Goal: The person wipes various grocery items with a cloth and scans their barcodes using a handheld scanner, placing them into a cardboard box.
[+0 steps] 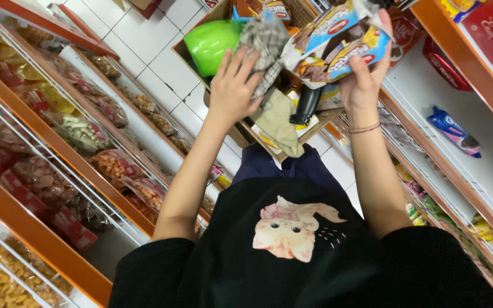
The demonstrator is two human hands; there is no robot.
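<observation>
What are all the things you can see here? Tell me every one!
cardboard box: one, brown, centre top, over the floor
green plastic thing: one, bright green, in the box's left part
checked cloth: one, grey and white, in the box
khaki cloth: one, hanging over the box's near edge
black bottle: one, in the box
snack packets: several, blue and brown, held above the box
blue packet: one, on the white shelf at right
bagged snacks: many, mixed colours, on the left racks
left hand: on the checked cloth
right hand: gripping the snack packets
</observation>
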